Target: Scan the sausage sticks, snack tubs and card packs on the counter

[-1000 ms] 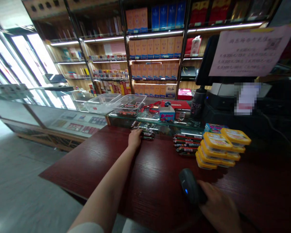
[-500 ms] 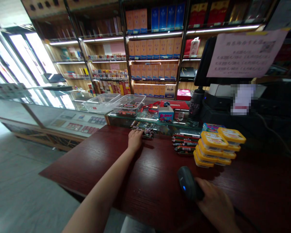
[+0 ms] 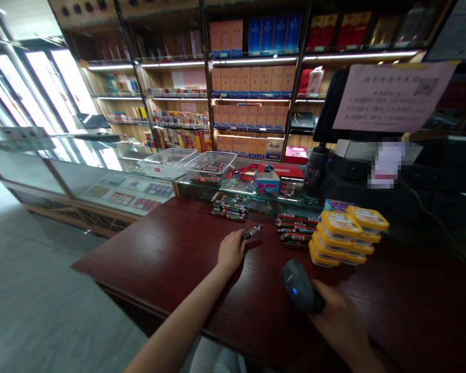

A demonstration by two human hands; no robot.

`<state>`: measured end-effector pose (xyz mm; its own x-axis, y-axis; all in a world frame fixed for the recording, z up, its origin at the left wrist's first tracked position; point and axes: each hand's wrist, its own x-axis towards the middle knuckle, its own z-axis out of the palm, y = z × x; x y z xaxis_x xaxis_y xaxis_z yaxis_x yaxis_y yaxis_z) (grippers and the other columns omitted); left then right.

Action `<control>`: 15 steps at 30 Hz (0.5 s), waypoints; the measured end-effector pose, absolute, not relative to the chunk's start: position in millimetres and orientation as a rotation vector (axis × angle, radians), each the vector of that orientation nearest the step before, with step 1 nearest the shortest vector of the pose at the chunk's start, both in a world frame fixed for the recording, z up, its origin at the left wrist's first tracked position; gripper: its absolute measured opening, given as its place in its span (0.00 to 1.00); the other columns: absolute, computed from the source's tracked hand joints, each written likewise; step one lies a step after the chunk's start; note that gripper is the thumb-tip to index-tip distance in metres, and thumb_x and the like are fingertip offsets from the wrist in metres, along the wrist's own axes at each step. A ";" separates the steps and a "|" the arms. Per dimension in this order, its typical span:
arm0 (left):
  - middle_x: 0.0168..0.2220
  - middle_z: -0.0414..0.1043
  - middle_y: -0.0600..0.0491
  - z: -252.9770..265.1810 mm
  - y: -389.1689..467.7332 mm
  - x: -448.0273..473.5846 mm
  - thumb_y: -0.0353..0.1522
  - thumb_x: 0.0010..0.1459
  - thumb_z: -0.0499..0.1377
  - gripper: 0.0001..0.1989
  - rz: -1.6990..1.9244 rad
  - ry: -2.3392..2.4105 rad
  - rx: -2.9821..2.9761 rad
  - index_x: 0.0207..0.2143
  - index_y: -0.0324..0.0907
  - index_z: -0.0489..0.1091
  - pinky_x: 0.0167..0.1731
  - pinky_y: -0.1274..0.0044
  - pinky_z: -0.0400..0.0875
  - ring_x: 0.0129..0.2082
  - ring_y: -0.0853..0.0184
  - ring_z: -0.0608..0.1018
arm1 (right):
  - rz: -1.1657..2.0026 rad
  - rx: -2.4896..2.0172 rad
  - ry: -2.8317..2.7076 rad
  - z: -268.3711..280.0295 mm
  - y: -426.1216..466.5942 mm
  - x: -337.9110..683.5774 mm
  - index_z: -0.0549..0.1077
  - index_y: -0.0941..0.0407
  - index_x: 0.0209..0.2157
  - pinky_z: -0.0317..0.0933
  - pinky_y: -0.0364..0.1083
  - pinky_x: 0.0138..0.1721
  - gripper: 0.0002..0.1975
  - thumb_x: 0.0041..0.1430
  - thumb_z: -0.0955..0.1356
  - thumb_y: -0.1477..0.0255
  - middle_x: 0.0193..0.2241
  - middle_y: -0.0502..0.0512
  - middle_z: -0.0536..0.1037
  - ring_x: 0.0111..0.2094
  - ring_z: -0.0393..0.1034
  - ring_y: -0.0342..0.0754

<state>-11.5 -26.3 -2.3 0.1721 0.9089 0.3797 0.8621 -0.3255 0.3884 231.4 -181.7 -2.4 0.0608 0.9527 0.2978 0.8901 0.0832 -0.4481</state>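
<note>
Between the fingers of my left hand point(image 3: 231, 252) is a slim dark stick-shaped packet point(image 3: 252, 231) with a pale label, slanting up to the right. My right hand point(image 3: 339, 316) is wrapped round a black barcode scanner point(image 3: 300, 286), whose blue light is on. Beyond my left hand lies a pile of similar slim packets point(image 3: 230, 206) against the glass. A second pile of dark and red packets point(image 3: 296, 230) sits to its right, beside stacked yellow-lidded tubs point(image 3: 339, 235).
The dark wooden desk point(image 3: 159, 254) meets a glass counter holding clear plastic trays point(image 3: 212, 165) and a small blue and pink box point(image 3: 267, 183). A monitor point(image 3: 330, 103) with a pink sign point(image 3: 392, 98) stands at right. Shelves of boxes point(image 3: 252, 80) line the back wall.
My left hand has drawn back from the left pile, toward me and to the right, with one slim packet in it. The right hand still holds the scanner, slightly raised.
</note>
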 end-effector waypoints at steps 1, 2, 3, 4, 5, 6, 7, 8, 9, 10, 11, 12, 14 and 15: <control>0.44 0.73 0.47 -2.8 -27.0 -11.1 0.31 0.60 0.53 0.15 0.863 1.776 2.340 0.49 0.41 0.67 0.46 0.73 0.66 0.44 0.63 0.74 | 0.223 -1.813 -1.785 1.7 -182.3 228.5 0.72 0.51 0.42 0.63 0.47 0.38 0.16 0.50 0.64 0.71 0.37 0.53 0.80 0.37 0.75 0.52; 0.43 0.73 0.48 -3.2 -27.4 -10.8 0.31 0.60 0.53 0.14 0.869 1.780 2.336 0.48 0.41 0.68 0.45 0.74 0.66 0.43 0.64 0.74 | 0.296 -1.793 -1.731 5.7 -182.7 225.3 0.72 0.50 0.42 0.63 0.47 0.38 0.16 0.50 0.65 0.69 0.36 0.53 0.80 0.36 0.75 0.52; 0.42 0.73 0.48 -3.6 -27.6 -10.7 0.31 0.60 0.53 0.13 0.876 1.786 2.328 0.47 0.41 0.69 0.44 0.74 0.66 0.41 0.64 0.74 | 0.371 -1.753 -1.682 9.4 -182.8 222.1 0.72 0.51 0.42 0.64 0.47 0.38 0.16 0.50 0.66 0.66 0.36 0.53 0.81 0.36 0.75 0.52; 0.41 0.73 0.48 -4.1 -27.6 -10.7 0.31 0.60 0.53 0.12 0.883 1.792 2.318 0.46 0.42 0.69 0.43 0.74 0.66 0.41 0.64 0.74 | 0.443 -1.705 -1.636 12.6 -182.6 219.0 0.72 0.51 0.42 0.65 0.47 0.39 0.16 0.49 0.67 0.65 0.36 0.53 0.81 0.37 0.75 0.52; 0.41 0.73 0.49 -4.5 -27.5 -10.8 0.31 0.60 0.53 0.12 0.889 1.797 2.309 0.46 0.42 0.69 0.43 0.74 0.66 0.41 0.65 0.74 | 0.507 -1.653 -1.598 15.5 -182.2 215.9 0.73 0.53 0.41 0.65 0.47 0.40 0.16 0.49 0.67 0.63 0.36 0.54 0.81 0.37 0.75 0.53; 0.41 0.73 0.49 -5.0 -27.4 -10.8 0.31 0.60 0.53 0.12 0.892 1.801 2.303 0.46 0.42 0.69 0.43 0.74 0.66 0.41 0.65 0.74 | 0.562 -1.610 -1.571 17.9 -181.6 213.1 0.73 0.54 0.40 0.65 0.47 0.40 0.17 0.49 0.68 0.62 0.37 0.55 0.80 0.38 0.75 0.53; 0.41 0.73 0.49 -5.4 -27.2 -10.8 0.31 0.60 0.54 0.12 0.890 1.804 2.298 0.46 0.42 0.69 0.43 0.75 0.66 0.41 0.65 0.74 | 0.602 -1.581 -1.555 19.9 -181.1 210.7 0.73 0.55 0.40 0.65 0.47 0.41 0.17 0.49 0.68 0.62 0.37 0.56 0.80 0.39 0.74 0.53; 0.41 0.73 0.49 -5.7 -27.1 -10.9 0.31 0.60 0.54 0.13 0.888 1.806 2.295 0.46 0.42 0.69 0.43 0.75 0.66 0.41 0.65 0.74 | 0.628 -1.565 -1.553 21.6 -180.6 208.5 0.73 0.55 0.41 0.65 0.47 0.42 0.17 0.49 0.68 0.63 0.38 0.56 0.80 0.39 0.74 0.52; 0.41 0.73 0.49 -5.9 -27.0 -10.9 0.31 0.59 0.54 0.13 0.887 1.806 2.294 0.47 0.42 0.69 0.43 0.75 0.66 0.41 0.64 0.74 | 0.642 -1.559 -1.558 22.9 -180.3 206.8 0.73 0.56 0.42 0.65 0.48 0.42 0.18 0.49 0.69 0.63 0.39 0.57 0.80 0.40 0.74 0.52; 0.41 0.73 0.49 -6.1 -26.9 -11.0 0.31 0.59 0.54 0.13 0.887 1.803 2.294 0.47 0.42 0.69 0.43 0.75 0.66 0.41 0.64 0.74 | 0.646 -1.559 -1.566 24.0 -180.2 205.4 0.74 0.56 0.42 0.65 0.48 0.43 0.18 0.49 0.69 0.64 0.39 0.57 0.80 0.40 0.74 0.53; 0.41 0.73 0.49 -6.1 -26.8 -11.0 0.32 0.59 0.54 0.13 0.886 1.797 2.296 0.47 0.42 0.69 0.43 0.75 0.66 0.41 0.64 0.74 | 0.642 -1.560 -1.570 24.9 -180.4 204.3 0.74 0.56 0.42 0.65 0.48 0.43 0.17 0.49 0.69 0.65 0.39 0.57 0.80 0.40 0.74 0.53; 0.41 0.73 0.49 -6.1 -26.8 -11.0 0.32 0.60 0.54 0.13 0.886 1.792 2.299 0.46 0.42 0.69 0.43 0.75 0.66 0.42 0.64 0.74 | 0.639 -1.559 -1.574 25.7 -180.6 203.5 0.74 0.56 0.41 0.65 0.49 0.43 0.17 0.49 0.69 0.66 0.38 0.57 0.80 0.39 0.74 0.53; 0.41 0.73 0.49 -5.8 -27.0 -10.8 0.32 0.60 0.54 0.13 0.886 1.790 2.301 0.47 0.42 0.69 0.44 0.75 0.66 0.42 0.64 0.74 | 0.632 -1.552 -1.581 27.4 -181.6 202.5 0.74 0.56 0.41 0.66 0.49 0.43 0.16 0.49 0.69 0.66 0.38 0.57 0.80 0.39 0.74 0.53; 0.42 0.73 0.49 -5.5 -27.2 -10.6 0.33 0.60 0.54 0.13 0.886 1.790 2.300 0.47 0.41 0.69 0.44 0.75 0.66 0.42 0.64 0.74 | 0.630 -1.545 -1.585 28.5 -182.1 202.1 0.74 0.56 0.41 0.66 0.49 0.43 0.15 0.50 0.68 0.67 0.38 0.57 0.80 0.39 0.74 0.53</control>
<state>-10.6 -27.2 -5.5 0.1420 0.9132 0.3819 0.8578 -0.3060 0.4129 202.1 -182.1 28.5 0.0843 0.9749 0.2061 0.5671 0.1232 -0.8144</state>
